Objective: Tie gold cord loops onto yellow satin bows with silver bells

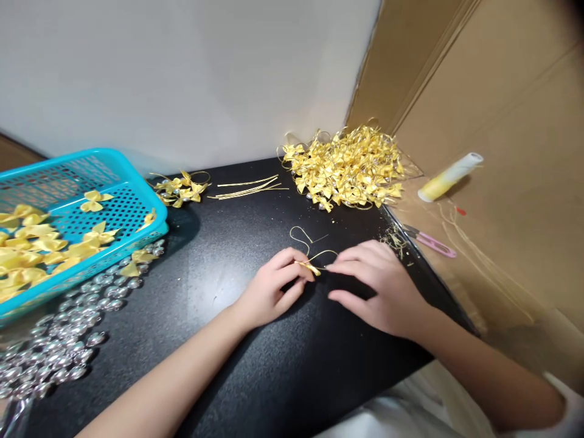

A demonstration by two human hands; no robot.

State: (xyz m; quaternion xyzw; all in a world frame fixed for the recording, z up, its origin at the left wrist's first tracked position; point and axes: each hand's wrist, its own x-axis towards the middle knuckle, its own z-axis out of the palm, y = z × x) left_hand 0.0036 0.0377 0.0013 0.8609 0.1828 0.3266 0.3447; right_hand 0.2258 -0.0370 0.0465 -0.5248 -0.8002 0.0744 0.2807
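My left hand (276,286) is closed, its fingertips pinching a small yellow ribbon bow (313,268) just above the black table. Thin gold cord (298,230) loops up from the bow and curls over the tabletop beyond it. To the right, my right hand (383,286) has its thumb spread away from its fingers. Its fingertips come close to the cord's right side; whether they touch it I cannot tell. Part of the bow is hidden behind the left fingers.
A turquoise basket (137,176) holds yellow bows, with silver beads (68,328) along its front. Behind lie a small bow cluster (182,190), cut gold cords (249,187) and a large bow pile (349,167). Pink-handled snips (433,244) and a spool (449,176) are at right.
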